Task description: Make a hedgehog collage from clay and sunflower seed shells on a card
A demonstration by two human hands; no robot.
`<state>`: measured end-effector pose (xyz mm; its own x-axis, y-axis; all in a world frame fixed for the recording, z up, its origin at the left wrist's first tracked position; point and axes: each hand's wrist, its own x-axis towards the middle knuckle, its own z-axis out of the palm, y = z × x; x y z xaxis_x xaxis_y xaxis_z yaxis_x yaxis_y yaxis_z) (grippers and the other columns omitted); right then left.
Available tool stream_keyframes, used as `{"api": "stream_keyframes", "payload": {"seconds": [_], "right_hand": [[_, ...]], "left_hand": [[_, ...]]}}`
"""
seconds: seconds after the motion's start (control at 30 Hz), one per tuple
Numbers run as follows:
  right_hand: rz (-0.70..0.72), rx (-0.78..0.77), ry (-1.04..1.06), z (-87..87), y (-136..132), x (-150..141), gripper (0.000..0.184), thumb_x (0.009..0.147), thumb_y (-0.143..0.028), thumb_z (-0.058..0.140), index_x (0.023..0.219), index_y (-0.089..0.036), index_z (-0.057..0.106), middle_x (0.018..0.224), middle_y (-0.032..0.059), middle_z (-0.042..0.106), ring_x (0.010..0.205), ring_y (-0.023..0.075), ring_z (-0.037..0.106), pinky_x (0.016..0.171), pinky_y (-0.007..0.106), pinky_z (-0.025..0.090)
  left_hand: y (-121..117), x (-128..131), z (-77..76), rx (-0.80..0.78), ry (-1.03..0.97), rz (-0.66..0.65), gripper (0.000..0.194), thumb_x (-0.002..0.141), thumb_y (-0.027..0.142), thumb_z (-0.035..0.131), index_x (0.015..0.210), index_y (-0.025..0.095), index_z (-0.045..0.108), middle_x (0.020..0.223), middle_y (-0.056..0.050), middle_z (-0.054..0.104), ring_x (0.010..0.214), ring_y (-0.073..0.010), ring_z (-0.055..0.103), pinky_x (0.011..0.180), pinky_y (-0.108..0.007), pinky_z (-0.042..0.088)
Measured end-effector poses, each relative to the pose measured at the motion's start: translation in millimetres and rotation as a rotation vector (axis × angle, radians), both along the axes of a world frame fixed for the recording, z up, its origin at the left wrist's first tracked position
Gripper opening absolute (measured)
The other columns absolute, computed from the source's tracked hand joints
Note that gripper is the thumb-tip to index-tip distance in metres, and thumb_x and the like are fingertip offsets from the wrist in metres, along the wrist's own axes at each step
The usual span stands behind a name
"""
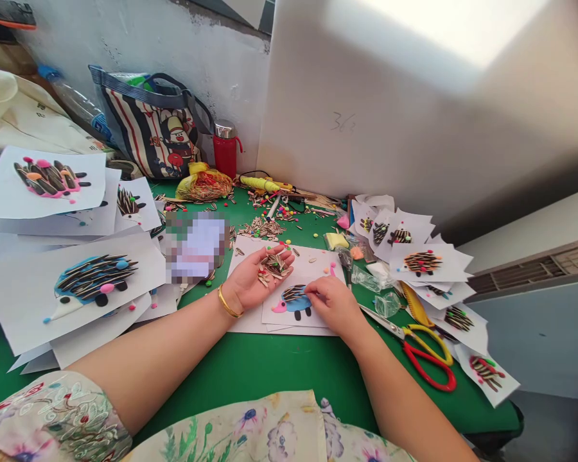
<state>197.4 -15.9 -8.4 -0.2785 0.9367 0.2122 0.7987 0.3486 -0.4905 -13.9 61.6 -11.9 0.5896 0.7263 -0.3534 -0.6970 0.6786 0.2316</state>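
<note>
Left hand point(255, 279): palm up, fingers loosely cupped and apart, cradling a small heap of striped sunflower seeds point(273, 265); thin gold bangle point(228, 303) on the wrist. Right hand point(331, 303): palm down, fingertips pinched together at the back of a blue clay hedgehog with pink snout point(293, 300); whether a seed sits in the pinch cannot be told. The hedgehog lies flat on a white paper sheet point(289, 317), directly between the two hands, its back already bristled with dark seeds, short black clay feet below.

Green felt-like table cover point(250, 366) underneath. Left side: overlapping white sheets, among them a larger finished blue hedgehog with seed spines point(89, 282) and a pink-bodied seed hedgehog point(51, 176). Right side: more small hedgehog sheets fanned out; red-and-yellow-handled scissors point(426, 356) just beside the right forearm. Behind: loose seed husks scattered, a crumpled yellow plastic bag point(203, 183), a red metal-capped flask point(225, 149), a striped fabric tote point(157, 125) against the wall.
</note>
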Motion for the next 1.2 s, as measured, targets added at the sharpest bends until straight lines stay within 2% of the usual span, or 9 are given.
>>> {"api": "stream_keyframes", "payload": {"seconds": [0.23,0.43,0.83,1.03,1.13,1.2], "right_hand": [[-0.018,0.026,-0.054,-1.7,-0.1,-2.0,0.012,0.088,-0.016,0.056,0.088,-0.021,0.067,0.083,0.0047,0.068,0.083,0.0223,0.058,0.077,0.036,0.048],[0.042,0.074,-0.115,-3.1,1.5,-2.4,0.016,0.086,-0.01,0.056,0.088,-0.022,0.067,0.084,0.0047,0.069,0.086,0.0224,0.058,0.082,0.037,0.048],[0.08,0.136,-0.141,-5.0,3.8,-3.1,0.016,0.09,-0.012,0.055,0.088,-0.02,0.068,0.083,0.0055,0.068,0.084,0.022,0.058,0.091,0.041,0.045],[0.046,0.132,-0.089,9.8,-0.9,-1.9,0.009,0.089,-0.019,0.06,0.09,-0.021,0.069,0.085,0.0054,0.067,0.086,0.0222,0.056,0.087,0.04,0.046],[0.019,0.168,-0.042,21.2,1.5,-10.2,0.013,0.092,-0.02,0.057,0.09,-0.022,0.069,0.085,0.0051,0.067,0.085,0.0216,0.056,0.083,0.037,0.046],[0.053,0.194,-0.063,28.6,8.3,-21.1,0.014,0.093,-0.021,0.056,0.092,-0.023,0.07,0.087,0.0053,0.067,0.086,0.022,0.056,0.082,0.037,0.045]], "left_hand": [[-1.2,0.2,2.9,-0.007,0.014,0.011,0.029,0.101,0.027,0.041,0.11,0.012,0.065,0.106,-0.012,0.071,0.1,-0.0226,0.07,0.094,-0.042,0.054],[-0.6,0.3,2.0,-0.009,0.009,0.007,0.028,0.1,0.026,0.043,0.112,0.012,0.064,0.105,-0.012,0.072,0.1,-0.0222,0.07,0.094,-0.042,0.054],[-0.9,0.3,3.2,-0.008,-0.005,-0.001,0.03,0.101,0.028,0.041,0.111,0.011,0.065,0.104,-0.012,0.072,0.099,-0.022,0.07,0.093,-0.041,0.054],[-1.3,-0.5,2.4,-0.001,-0.012,0.0,0.032,0.101,0.032,0.041,0.112,0.012,0.065,0.108,-0.013,0.071,0.102,-0.0226,0.069,0.093,-0.042,0.054],[-1.7,-0.7,3.0,-0.003,-0.002,-0.003,0.037,0.102,0.036,0.04,0.116,0.012,0.064,0.114,-0.015,0.069,0.106,-0.0238,0.068,0.093,-0.042,0.055],[-1.8,-0.6,3.6,-0.002,-0.005,-0.002,0.042,0.102,0.039,0.036,0.118,0.011,0.063,0.116,-0.017,0.068,0.107,-0.0245,0.067,0.091,-0.041,0.055]]}}
